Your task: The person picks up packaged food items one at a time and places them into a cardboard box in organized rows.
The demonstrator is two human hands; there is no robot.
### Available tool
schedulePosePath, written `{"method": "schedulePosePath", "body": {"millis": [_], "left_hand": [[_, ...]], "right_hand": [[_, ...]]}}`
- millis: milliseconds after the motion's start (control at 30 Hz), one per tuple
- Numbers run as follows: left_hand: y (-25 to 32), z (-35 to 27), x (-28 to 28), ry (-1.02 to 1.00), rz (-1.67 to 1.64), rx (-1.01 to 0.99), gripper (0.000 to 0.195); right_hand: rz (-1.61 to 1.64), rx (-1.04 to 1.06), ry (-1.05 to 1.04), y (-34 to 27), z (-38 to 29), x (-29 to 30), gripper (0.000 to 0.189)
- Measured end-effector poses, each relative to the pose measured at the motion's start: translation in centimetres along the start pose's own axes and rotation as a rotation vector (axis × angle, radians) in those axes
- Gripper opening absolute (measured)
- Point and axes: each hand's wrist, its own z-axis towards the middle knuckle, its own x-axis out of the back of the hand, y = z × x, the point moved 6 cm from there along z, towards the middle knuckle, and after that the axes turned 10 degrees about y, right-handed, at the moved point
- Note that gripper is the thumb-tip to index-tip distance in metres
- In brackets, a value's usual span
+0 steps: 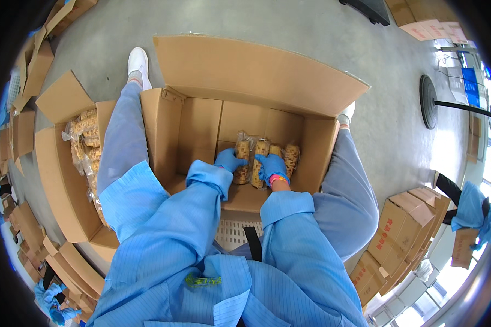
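A large open cardboard box (pixel 243 112) stands between my legs. Inside it, towards the right wall, several corn cobs in clear plastic lie side by side. My left hand (pixel 230 160), in a blue glove, grips the left edge of the leftmost packed cob (pixel 242 175). My right hand (pixel 273 167), gloved too, lies over the middle of the row. Its thumb is on the second packed cob (pixel 257 180), and its fingers cover part of the third cob (pixel 275 150). The rightmost packed cob (pixel 291 157) sits beyond that hand, near the box wall.
To my left, another open carton (pixel 57 180) holds several bagged corn cobs (pixel 91 143). A white perforated crate (pixel 233 235) is below me. Closed cartons (pixel 397 229) stand at right, near a round black base (pixel 428 102) with a pole. Co-workers in blue are at both edges.
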Motion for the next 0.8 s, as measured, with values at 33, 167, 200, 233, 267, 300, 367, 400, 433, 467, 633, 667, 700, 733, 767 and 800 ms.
{"method": "schedulePosePath", "body": {"millis": [33, 167, 200, 233, 267, 300, 367, 400, 433, 467, 633, 667, 700, 733, 767, 800], "left_hand": [[0.0, -0.3, -0.1, 0.066, -0.016, 0.013, 0.053], [-2.0, -0.2, 0.2, 0.096, -0.037, -0.009, 0.049], [-0.9, -0.1, 0.2, 0.065, -0.031, -0.041, 0.048], [0.6, -0.2, -0.1, 0.023, -0.019, -0.091, 0.047], [1.0, -0.1, -0.2, 0.028, -0.002, -0.113, 0.047], [0.7, -0.2, -0.3, 0.038, 0.013, -0.123, 0.046], [0.1, -0.3, -0.8, 0.054, 0.054, -0.133, 0.046], [-0.2, -0.3, -1.1, 0.059, 0.083, -0.135, 0.047], [-0.7, 0.0, -1.1, 0.073, 0.112, -0.132, 0.047], [-1.0, 0.2, -1.3, 0.074, 0.12, -0.146, 0.047], [-2.4, 1.2, -2.0, -0.134, -0.025, -0.08, 0.041], [-5.1, 1.6, -3.4, -0.252, -0.328, 0.134, 0.038], [-5.6, 1.9, -3.9, -0.187, -0.425, 0.153, 0.037], [-5.7, 1.6, -3.9, -0.122, -0.517, 0.166, 0.036], [-5.8, 1.2, -3.8, -0.053, -0.613, 0.18, 0.035], [-2.9, -0.1, -3.4, -0.06, -0.51, 0.137, 0.04]], "right_hand": [[0.01, -0.014, -0.011, -0.2, -0.1, -0.2, 0.038], [-0.02, -0.045, -0.082, -1.7, -1.1, -1.4, 0.036], [-0.059, 0.023, -0.045, -1.3, -0.2, -1.3, 0.036], [-0.086, 0.083, 0.007, 0.4, 1.5, -1.1, 0.036], [-0.119, 0.144, 0.047, 1.2, 2.4, -1.1, 0.037], [-0.196, 0.211, 0.079, 0.9, 2.2, -1.6, 0.038], [-0.346, 0.299, 0.116, -0.8, 0.7, -2.7, 0.041], [-0.414, 0.313, 0.123, -1.5, -0.2, -2.9, 0.042], [-0.481, 0.329, 0.125, -2.2, -1.0, -3.2, 0.044], [-0.507, 0.32, 0.166, -2.6, -2.2, -3.3, 0.044], [-0.479, 0.353, 0.274, -3.0, -4.1, -2.4, 0.039], [-0.469, 0.372, 0.281, -2.8, -4.3, -2.9, 0.037], [-0.459, 0.389, 0.294, -2.6, -4.1, -3.2, 0.036], [-0.443, 0.407, 0.311, -2.6, -3.7, -3.2, 0.034], [-0.436, 0.418, 0.328, -2.3, -3.5, -3.0, 0.035], [-0.419, 0.41, 0.358, -1.2, -2.8, -2.4, 0.036]]}}
